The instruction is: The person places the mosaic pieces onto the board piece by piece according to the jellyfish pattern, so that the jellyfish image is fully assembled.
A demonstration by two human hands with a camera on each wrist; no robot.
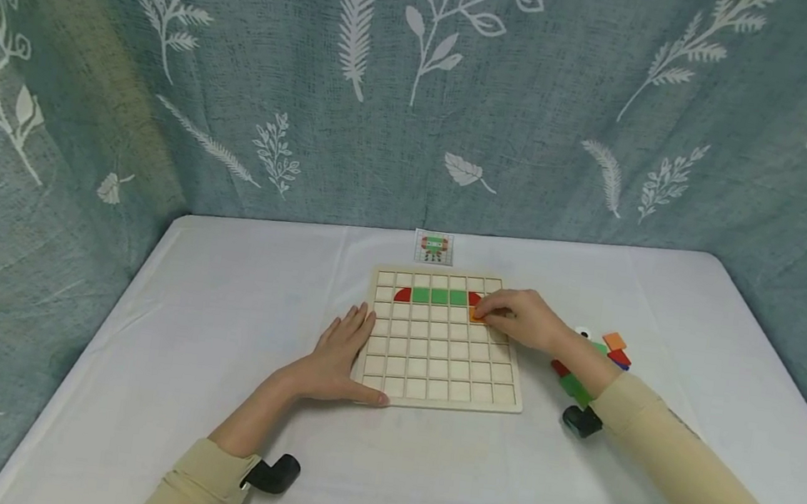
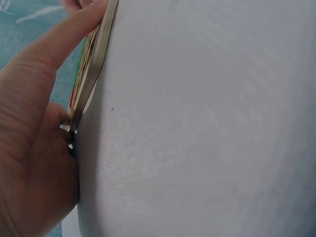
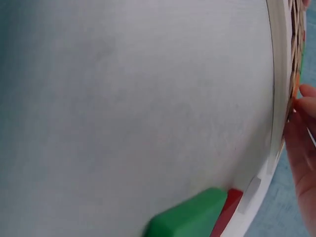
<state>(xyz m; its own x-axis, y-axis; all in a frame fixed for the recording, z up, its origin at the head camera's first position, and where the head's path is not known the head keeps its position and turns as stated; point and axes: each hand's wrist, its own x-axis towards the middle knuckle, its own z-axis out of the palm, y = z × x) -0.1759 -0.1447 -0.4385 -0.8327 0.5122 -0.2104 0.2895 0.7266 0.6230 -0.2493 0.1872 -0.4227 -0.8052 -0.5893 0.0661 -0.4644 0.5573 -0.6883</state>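
A light wooden grid board [image 1: 427,368] lies on the white table. My left hand [image 1: 332,365] rests along its left edge with fingers spread, the thumb at the front edge. In the second row from the back, green square tiles [image 1: 439,296] form a line between two rounded red tiles [image 1: 402,295]. My right hand [image 1: 527,318] pinches an orange tile [image 1: 474,316] at a cell just in front of the right red tile. In the right wrist view, the fingertips [image 3: 302,101] are at the board's edge, partly cut off by the frame.
Loose green tiles [image 1: 576,388], red tiles [image 1: 620,358] and an orange tile [image 1: 615,342] lie right of the board, partly hidden by my right forearm. Behind the board sits a small picture card [image 1: 433,247]. A patterned blue-green curtain [image 1: 384,165] surrounds the table.
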